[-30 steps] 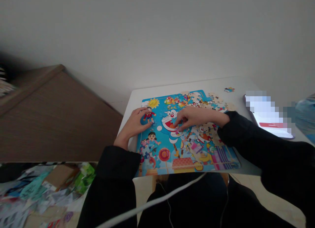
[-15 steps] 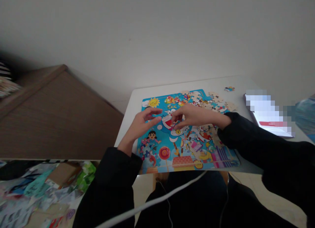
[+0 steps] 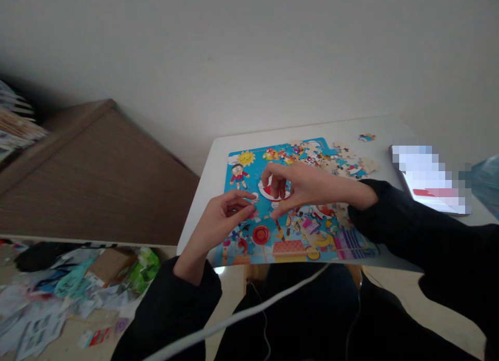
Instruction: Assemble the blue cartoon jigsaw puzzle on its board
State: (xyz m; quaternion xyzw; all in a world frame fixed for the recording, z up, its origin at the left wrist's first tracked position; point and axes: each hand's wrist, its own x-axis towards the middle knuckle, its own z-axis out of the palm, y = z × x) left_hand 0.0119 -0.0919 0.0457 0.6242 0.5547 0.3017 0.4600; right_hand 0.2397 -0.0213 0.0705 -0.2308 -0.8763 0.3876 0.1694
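A cartoon jigsaw puzzle (image 3: 236, 192) with a blue background lies on the white table, partly filled with pictures. My left hand (image 3: 220, 220) hovers at its left side, fingers curled and a gap between thumb and fingertips, no piece showing in it. Over the middle of the puzzle, my right hand (image 3: 306, 187) has its thumb and forefinger spread apart, with nothing visible between them. It covers part of the blue-and-white cat figure (image 3: 267, 191). Several loose puzzle pieces (image 3: 343, 149) are heaped on the upper right part of the board and beside it.
One puzzle piece (image 3: 367, 137) lies alone near the table's back right. A phone (image 3: 432, 187) with a lit, blurred screen rests at the right. Left of the table stands a brown wooden cabinet (image 3: 97, 179). A white cable (image 3: 241, 314) runs across below the table edge.
My right thumb and forefinger have parted from a pinch near the cat figure. My left hand has moved down and its fingers are closer together, uncovering the boy figure.
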